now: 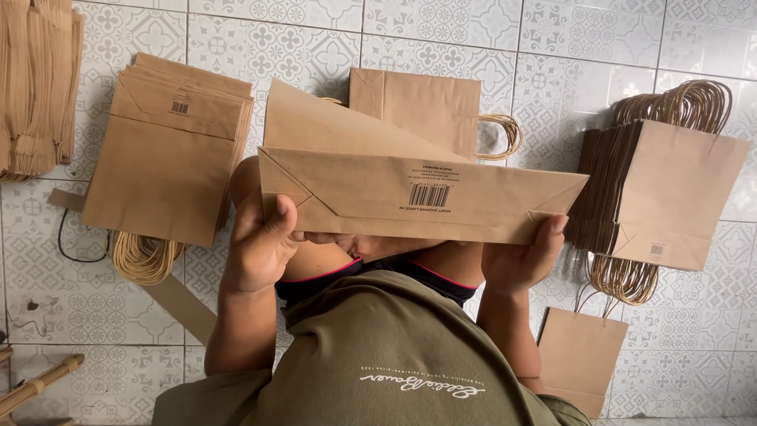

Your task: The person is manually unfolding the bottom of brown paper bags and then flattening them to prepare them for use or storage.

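Just one view: head cam looked steeply down, close on folded paper bag (418, 193) mid-frame, own green shirt (378, 363) filling bottom, tiled floor (552, 47) across top.

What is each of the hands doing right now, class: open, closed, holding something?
Left hand: closed on the left end of the folded brown paper bag.
Right hand: closed on the same bag's right end.

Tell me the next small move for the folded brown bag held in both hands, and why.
Probably press the bag's folded bottom flap flat. The left hand and right hand each grip a lower corner, thumbs on the flap, and the bag's body lifts behind it, while the stack on the left lies flat.
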